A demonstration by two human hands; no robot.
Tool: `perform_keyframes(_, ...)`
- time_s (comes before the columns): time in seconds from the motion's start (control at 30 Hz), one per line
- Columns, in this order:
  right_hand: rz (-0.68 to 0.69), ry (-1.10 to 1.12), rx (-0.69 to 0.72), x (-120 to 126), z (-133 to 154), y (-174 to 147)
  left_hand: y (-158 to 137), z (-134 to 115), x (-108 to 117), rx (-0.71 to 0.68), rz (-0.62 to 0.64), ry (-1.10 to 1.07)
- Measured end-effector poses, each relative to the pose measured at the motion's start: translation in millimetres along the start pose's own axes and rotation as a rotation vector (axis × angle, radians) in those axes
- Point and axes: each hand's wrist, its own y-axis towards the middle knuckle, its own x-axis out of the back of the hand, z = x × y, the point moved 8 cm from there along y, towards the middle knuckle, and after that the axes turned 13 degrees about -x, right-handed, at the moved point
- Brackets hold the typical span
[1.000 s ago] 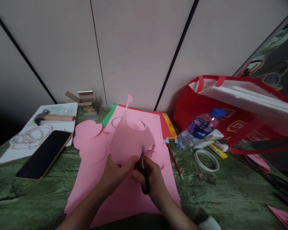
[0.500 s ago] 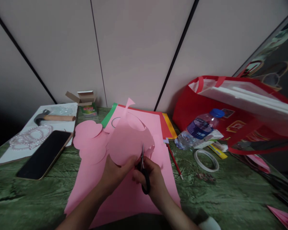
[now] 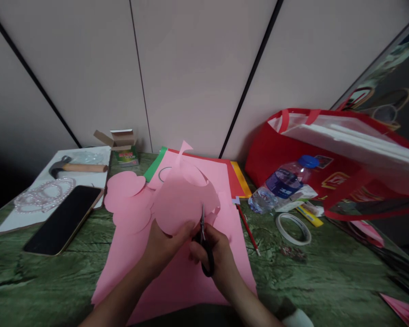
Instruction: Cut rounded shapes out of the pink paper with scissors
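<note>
My left hand (image 3: 168, 243) is closed on the lower edge of a pink paper piece (image 3: 179, 204), its thumb lying on top. The piece is partly cut, with a curled strip rising at its far end. In my right hand (image 3: 218, 252) are black-handled scissors (image 3: 206, 256), blades pointing away from me and lying against the paper's right part. Whether the blades are fully together is hard to tell. Under both hands lie larger pink sheets (image 3: 177, 290). Just left of the held piece rest several rounded pink cutouts (image 3: 126, 186).
On the left are a phone (image 3: 64, 220), a hammer (image 3: 83, 167), bead strings (image 3: 44, 195) and a small open box (image 3: 125, 150). To the right are a red pencil (image 3: 248, 230), a tape roll (image 3: 293, 229), a water bottle (image 3: 281, 184) and a red bag (image 3: 276, 136).
Hardly anything differs. The curled paper strip has shifted very slightly, and both hands and the scissors stay in nearly the same place.
</note>
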Motion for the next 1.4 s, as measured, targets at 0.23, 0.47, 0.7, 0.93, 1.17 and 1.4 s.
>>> perform_keyframes(0.23, 0.001, -0.001, -0.010, -1, 2, -1, 1, -3, 3, 0.018, -0.016, 0.000)
perform_keyframes(0.47, -0.004, -0.025, 0.002, 0, 3, 0, 2, 3, 8, -0.011, -0.060, 0.016)
perform_keyframes(0.7, 0.007, -0.048, 0.027, 1, 0, 0, 2, 5, 10, 0.000, -0.086, 0.028)
perform_keyframes(0.93, 0.019, -0.076, 0.063, 3, -1, 1, 3, 3, 12, -0.046, -0.096, 0.030)
perform_keyframes(1.17, 0.075, -0.021, 0.032, -3, -9, 1, 0, 2, 14, -0.016, -0.159, 0.028)
perform_keyframes(1.4, 0.084, -0.037, 0.015, -5, -9, 0, -9, -1, 8, 0.154, -0.193, 0.002)
